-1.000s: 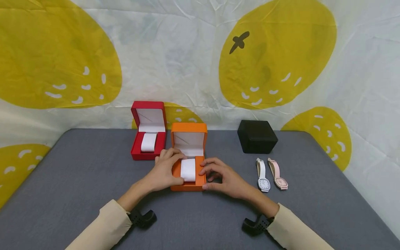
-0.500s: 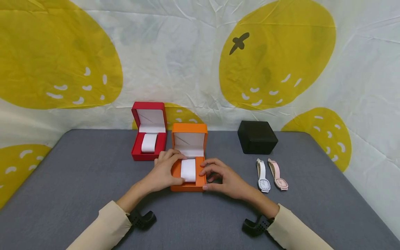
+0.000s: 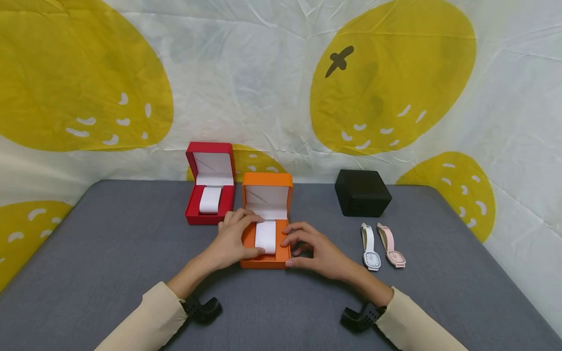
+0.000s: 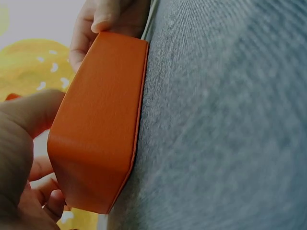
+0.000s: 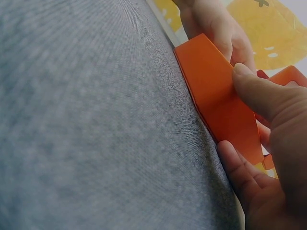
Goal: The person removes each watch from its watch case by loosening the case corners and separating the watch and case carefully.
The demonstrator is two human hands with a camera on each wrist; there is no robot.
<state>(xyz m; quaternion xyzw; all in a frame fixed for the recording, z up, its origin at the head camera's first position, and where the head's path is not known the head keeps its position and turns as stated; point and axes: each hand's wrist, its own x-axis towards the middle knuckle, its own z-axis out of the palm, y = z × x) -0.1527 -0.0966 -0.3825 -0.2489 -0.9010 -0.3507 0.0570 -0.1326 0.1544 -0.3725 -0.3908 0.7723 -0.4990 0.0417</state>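
My left grip (image 3: 232, 241) pinches the white cushion (image 3: 265, 237), probably light and soft, best taken by its ends. My right grip (image 3: 313, 248) holds the stiff-looking orange box (image 3: 265, 264).

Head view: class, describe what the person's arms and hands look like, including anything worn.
The left sleeve and right sleeve are plain cream and long. Each wrist wears a curved black device: left device, right device, the latter showing small holes. The left hand and right hand are ungloved. No cables are visible.
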